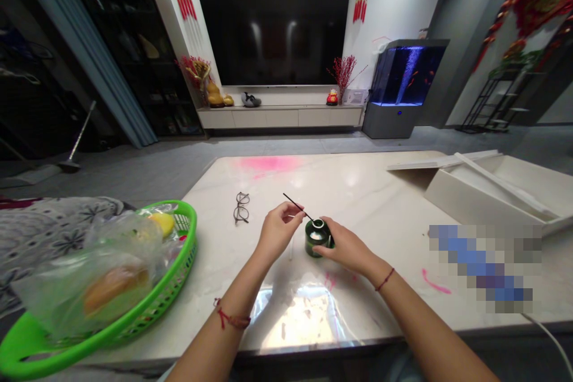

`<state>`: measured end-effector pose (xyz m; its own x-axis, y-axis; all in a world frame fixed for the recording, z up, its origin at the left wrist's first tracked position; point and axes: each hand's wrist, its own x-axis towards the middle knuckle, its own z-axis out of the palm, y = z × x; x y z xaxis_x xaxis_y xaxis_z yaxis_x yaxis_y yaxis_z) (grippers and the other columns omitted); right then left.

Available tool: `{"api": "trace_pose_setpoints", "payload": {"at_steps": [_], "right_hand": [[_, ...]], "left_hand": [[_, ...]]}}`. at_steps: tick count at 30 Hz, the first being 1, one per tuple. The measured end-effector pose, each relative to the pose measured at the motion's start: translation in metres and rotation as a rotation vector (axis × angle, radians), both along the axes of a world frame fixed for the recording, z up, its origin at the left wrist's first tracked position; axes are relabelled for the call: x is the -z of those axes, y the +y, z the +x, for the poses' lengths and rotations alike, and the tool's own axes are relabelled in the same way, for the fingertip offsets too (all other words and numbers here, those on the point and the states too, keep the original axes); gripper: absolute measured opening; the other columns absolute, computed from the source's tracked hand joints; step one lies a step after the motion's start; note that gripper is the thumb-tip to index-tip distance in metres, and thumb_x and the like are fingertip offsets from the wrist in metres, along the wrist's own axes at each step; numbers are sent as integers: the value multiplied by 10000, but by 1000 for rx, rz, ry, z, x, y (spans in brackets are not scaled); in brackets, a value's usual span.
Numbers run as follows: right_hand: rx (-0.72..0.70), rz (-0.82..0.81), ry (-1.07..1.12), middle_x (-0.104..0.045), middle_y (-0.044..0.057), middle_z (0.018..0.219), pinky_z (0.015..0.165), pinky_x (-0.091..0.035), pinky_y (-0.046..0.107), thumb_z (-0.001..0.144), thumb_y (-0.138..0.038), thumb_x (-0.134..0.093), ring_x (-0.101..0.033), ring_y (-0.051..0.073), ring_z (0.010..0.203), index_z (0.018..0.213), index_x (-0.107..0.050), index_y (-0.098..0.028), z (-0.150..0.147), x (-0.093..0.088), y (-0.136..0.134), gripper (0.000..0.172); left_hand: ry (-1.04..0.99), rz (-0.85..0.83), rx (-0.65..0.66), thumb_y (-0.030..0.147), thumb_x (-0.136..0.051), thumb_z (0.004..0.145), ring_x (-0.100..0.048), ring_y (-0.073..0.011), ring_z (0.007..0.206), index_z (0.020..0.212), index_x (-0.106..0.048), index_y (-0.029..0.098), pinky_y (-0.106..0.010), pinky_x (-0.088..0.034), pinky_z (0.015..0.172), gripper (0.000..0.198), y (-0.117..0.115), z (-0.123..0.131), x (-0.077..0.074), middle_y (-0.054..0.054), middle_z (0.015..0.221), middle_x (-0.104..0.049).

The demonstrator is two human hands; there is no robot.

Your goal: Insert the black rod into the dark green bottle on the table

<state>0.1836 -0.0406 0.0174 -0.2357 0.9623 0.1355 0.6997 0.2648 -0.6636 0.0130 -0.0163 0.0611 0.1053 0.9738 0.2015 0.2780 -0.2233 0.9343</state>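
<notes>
Around the right side of a small dark green glass bottle [317, 243] my right hand [342, 243] is closed. The bottle stands upright on the white marble-look table [358, 185], its pale round mouth facing up. Just left of it, my left hand [282, 228] pinches a thin dark stick [293, 200]. That stick slants down to the right, its lower end at the bottle's mouth; whether the end is inside I cannot tell. A thin whitish strip [291, 249] shows on the table below my left hand.
Eyeglasses [242, 208] lie left of my hands. A green plastic basket [190, 233] with bagged bread stands at the left edge. An open white box [483, 191] sits at the right, near a blurred blue patch [483, 265]. Pink stains [268, 163] mark the tabletop.
</notes>
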Motion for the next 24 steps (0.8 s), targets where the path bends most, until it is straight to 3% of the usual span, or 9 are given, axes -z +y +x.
{"api": "trace_pose_setpoints", "payload": {"at_steps": [7, 15, 20, 24], "right_hand": [[-7, 9, -4, -574, 109, 1118, 821, -405, 341, 688, -354, -624, -548, 244, 1001, 1219, -401, -188, 0, -1, -2, 599], [-5, -10, -12, -580, 114, 1107, 809, -408, 332, 689, -346, -624, -555, 241, 988, 1209, -404, -184, 0, -1, -1, 587], [-7, -16, -3, -594, 106, 1078, 797, -412, 332, 686, -335, -626, -564, 238, 970, 1194, -414, -187, 0, -2, -1, 570], [-8, -6, -11, -588, 113, 1090, 797, -412, 334, 690, -351, -620, -561, 243, 976, 1200, -409, -183, 0, -1, -1, 577]], "left_hand": [[118, 13, 25, 318, -598, 686, -625, -164, 751, 853, -626, 180, -280, -479, 703, 218, 7, -12, 6, -55, 868, -679], [785, -120, -173, 356, -523, 721, -614, -225, 832, 850, -640, 209, -294, -426, 674, 228, 12, -27, 36, -60, 878, -686], [977, -173, -215, 447, -524, 713, -607, -235, 885, 927, -628, 189, -284, -419, 679, 351, 9, -20, 45, -89, 949, -674], [1075, -198, -160, 499, -521, 698, -610, -258, 866, 886, -629, 155, -290, -416, 649, 407, 6, -13, 46, -123, 935, -667]]}}
